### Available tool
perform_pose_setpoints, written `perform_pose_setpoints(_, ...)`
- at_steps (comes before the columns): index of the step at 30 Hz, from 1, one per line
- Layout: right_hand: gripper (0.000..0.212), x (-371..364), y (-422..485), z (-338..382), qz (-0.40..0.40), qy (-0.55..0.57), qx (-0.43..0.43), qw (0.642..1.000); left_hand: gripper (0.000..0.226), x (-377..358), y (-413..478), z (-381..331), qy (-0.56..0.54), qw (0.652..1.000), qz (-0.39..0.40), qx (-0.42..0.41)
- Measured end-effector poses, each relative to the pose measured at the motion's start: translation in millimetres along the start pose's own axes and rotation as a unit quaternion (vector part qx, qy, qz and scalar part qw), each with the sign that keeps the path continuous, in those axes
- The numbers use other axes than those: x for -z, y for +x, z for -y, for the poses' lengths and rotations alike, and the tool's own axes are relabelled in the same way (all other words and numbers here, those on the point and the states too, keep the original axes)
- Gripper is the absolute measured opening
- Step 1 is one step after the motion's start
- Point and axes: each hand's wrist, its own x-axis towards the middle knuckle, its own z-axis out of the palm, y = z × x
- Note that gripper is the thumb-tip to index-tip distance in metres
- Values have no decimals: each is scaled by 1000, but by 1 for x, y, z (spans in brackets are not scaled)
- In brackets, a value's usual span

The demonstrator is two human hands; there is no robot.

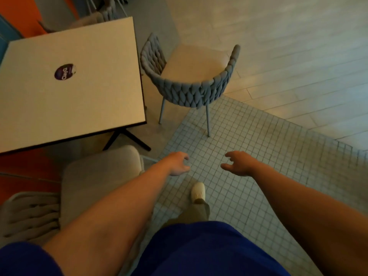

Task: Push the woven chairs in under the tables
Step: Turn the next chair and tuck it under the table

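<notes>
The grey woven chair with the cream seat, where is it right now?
In the head view, the woven chair stands upper centre, beside the right edge of the table, pulled out, its curved back toward the person's open hands.

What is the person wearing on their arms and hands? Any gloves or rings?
No gloves: the left hand and right hand are bare, and so are both forearms. No ring, watch or bracelet shows, though the picture is a bit blurry for tiny things. A dark blue short sleeve covers the top of the left arm, matching the blue top on the body.
</notes>
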Motion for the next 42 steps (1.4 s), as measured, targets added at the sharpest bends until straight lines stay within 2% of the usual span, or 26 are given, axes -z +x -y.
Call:
perform_pose_setpoints(7, 72, 95, 99, 26, 1, 20, 3, 1000, 56, 112, 84, -25, 0, 1000, -9, 14)
perform_pose_setpoints(16, 64, 183, 205, 37, 23, 17, 27, 999, 56, 206, 175, -34, -6, 999, 1, 53)
perform_pose_setpoints(22, 78, 234, 281, 39, 58, 35, 31, 997, 53, 250, 231, -49, -47, 995, -15, 87)
perform_pose_setpoints(26, 82, 241, 318, 45, 88, 118, -5, 989, 46, 269, 267, -48, -148, 977, -70, 137)
perform_pose_setpoints(29, 85, 236, 340, 50, 94, 190, -48, 976, 47, 284, 290, -34, -257, 936, -125, 204)
perform_pose_setpoints(31, 83, 229, 351, 53, 92, 289, -98, 948, 52, 291, 301, -17, -316, 901, -152, 254)
perform_pose_setpoints(32, 82, 225, 359, 55, 93, 351, -131, 923, 58, 295, 308, -8, -352, 878, -165, 279)
perform_pose_setpoints(35, 75, 212, 381, 62, 89, 519, -219, 822, 78, 303, 333, 24, -471, 795, -196, 329)
perform_pose_setpoints(37, 66, 198, 397, 67, 63, 607, -261, 748, 78, 308, 349, 42, -531, 747, -219, 334)
perform_pose_setpoints(39, 58, 183, 413, 76, 37, 680, -281, 676, 78, 313, 366, 59, -571, 715, -227, 332)
perform_pose_setpoints(42, 52, 171, 427, 92, 16, 754, -293, 588, 76, 322, 387, 79, -631, 675, -219, 313)
